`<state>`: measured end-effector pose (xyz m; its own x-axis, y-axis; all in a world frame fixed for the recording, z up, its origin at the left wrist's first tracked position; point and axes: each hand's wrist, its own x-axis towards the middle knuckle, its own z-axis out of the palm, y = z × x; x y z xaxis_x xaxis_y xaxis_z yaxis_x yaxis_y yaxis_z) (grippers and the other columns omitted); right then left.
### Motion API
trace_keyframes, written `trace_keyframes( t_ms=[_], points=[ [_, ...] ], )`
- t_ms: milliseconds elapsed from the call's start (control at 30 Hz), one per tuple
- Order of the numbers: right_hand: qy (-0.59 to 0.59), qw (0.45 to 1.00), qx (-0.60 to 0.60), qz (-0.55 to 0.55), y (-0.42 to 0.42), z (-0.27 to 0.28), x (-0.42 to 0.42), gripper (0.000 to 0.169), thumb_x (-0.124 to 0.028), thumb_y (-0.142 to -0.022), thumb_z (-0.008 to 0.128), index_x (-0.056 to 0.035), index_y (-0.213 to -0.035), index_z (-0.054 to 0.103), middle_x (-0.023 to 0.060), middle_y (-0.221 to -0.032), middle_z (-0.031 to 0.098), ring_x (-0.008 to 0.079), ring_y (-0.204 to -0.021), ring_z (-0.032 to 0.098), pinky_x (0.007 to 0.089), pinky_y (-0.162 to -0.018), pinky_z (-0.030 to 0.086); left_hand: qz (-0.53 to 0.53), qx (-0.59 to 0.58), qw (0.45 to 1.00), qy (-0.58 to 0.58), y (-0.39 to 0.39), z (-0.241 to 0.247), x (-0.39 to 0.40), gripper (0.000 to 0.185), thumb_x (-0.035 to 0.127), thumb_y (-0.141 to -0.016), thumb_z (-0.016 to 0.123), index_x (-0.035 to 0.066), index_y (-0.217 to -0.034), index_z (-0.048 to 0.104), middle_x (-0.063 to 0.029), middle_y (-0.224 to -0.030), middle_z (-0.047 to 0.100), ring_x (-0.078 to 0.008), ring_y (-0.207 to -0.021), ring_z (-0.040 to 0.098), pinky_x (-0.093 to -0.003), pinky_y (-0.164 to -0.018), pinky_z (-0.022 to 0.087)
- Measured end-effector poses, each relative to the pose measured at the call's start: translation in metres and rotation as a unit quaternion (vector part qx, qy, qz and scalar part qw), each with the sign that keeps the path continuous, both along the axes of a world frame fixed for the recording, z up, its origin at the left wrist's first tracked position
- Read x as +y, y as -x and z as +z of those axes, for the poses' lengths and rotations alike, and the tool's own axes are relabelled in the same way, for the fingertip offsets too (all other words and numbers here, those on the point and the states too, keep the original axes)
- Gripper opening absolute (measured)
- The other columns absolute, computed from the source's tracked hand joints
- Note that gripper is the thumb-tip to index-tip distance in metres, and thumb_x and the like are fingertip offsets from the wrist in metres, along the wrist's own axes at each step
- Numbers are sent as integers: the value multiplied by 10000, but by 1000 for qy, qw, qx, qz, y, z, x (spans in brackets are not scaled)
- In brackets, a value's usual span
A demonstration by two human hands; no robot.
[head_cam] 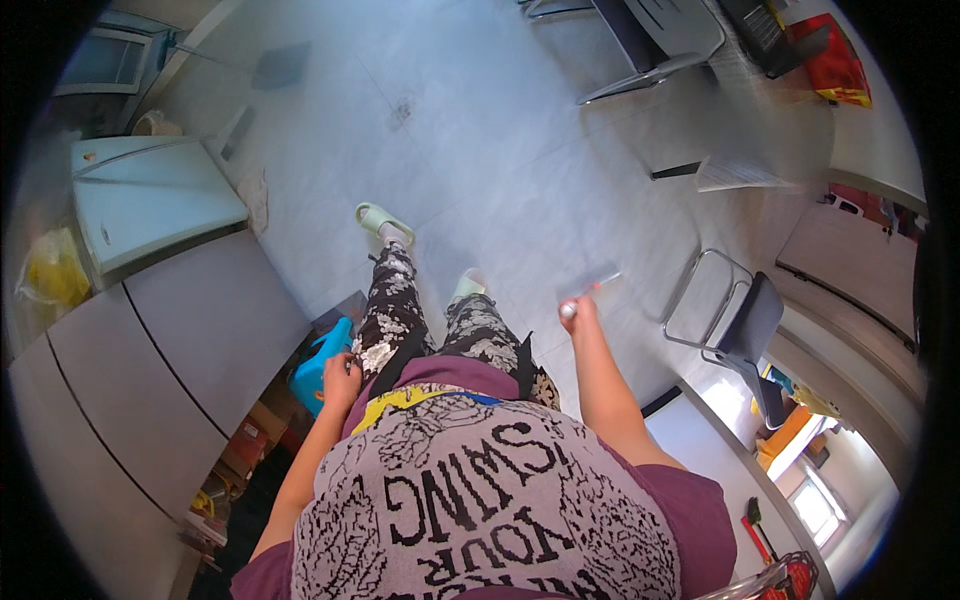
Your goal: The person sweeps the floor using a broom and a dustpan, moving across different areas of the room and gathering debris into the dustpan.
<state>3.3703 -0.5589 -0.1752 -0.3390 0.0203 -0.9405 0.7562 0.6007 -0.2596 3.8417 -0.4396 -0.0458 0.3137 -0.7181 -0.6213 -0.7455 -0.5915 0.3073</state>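
Note:
My right hand (579, 315) is held out from my side above the floor, its fingers closed around a slim rod-like tool (609, 280). A rounded whitish end shows at the fist, and past it are a red part and a thin, blurred shaft. The tool's exact kind is unclear. My left hand (341, 381) hangs by my left thigh with its fingers curled. Whether anything is in it cannot be made out. Close beside that hand, to its left, is a bright blue plastic object (319, 367), partly hidden by my arm.
Grey cabinets (217, 322) and a pale blue fridge-like box (154, 199) line the left. On the right are a metal-framed chair (739, 322) and a white panel (720, 450). Another chair (637, 45) stands ahead. My slippers (382, 219) are on the smooth grey floor (465, 135).

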Motion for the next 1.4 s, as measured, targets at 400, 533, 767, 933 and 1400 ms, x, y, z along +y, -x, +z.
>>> trace_keyframes(
  t_ms=[400, 533, 767, 933, 1400],
  points=[
    [31, 980, -153, 125, -470, 45, -250, 463, -141, -867, 274, -82, -1289, 93, 193, -894, 503, 279, -664, 554, 429, -572, 501, 69, -8, 998, 12, -121, -8, 6, 220, 127, -739, 538, 35, -939, 552, -172, -883, 524, -329, -837, 514, -385, -732, 422],
    [62, 958, -182, 214, -553, 92, -299, 621, -152, -863, 273, -178, -1355, -106, 156, -854, 497, 210, -590, 519, 365, -529, 486, 168, 0, 985, -41, -148, 17, -19, 233, 146, -752, 526, 27, -953, 535, -177, -931, 501, -323, -864, 506, -395, -747, 412],
    [73, 929, -200, 302, -602, 96, -328, 632, -137, -858, 267, -219, -1356, -113, 114, -882, 440, 181, -584, 480, 339, -511, 485, 219, -6, 972, -87, -162, 25, -57, 239, 157, -769, 505, 31, -972, 520, -170, -935, 484, -325, -868, 497, -407, -758, 402],
    [79, 927, -191, 312, -601, 92, -336, 584, -124, -849, 290, -197, -1345, -10, 93, -802, 414, 171, -571, 466, 335, -493, 480, 209, 40, 974, -76, -157, 12, -72, 254, 148, -765, 514, 33, -990, 538, -191, -985, 493, -349, -908, 495, -395, -798, 404],
    [128, 893, -154, 403, -356, 101, -374, 537, -114, -822, 447, -123, -1324, 258, 52, -596, 429, 127, -415, 396, 283, -357, 360, 227, 23, 972, -65, -95, 2, -130, 218, 116, -759, 536, 38, -962, 536, -135, -899, 487, -275, -814, 498, -374, -728, 407]
  ],
)
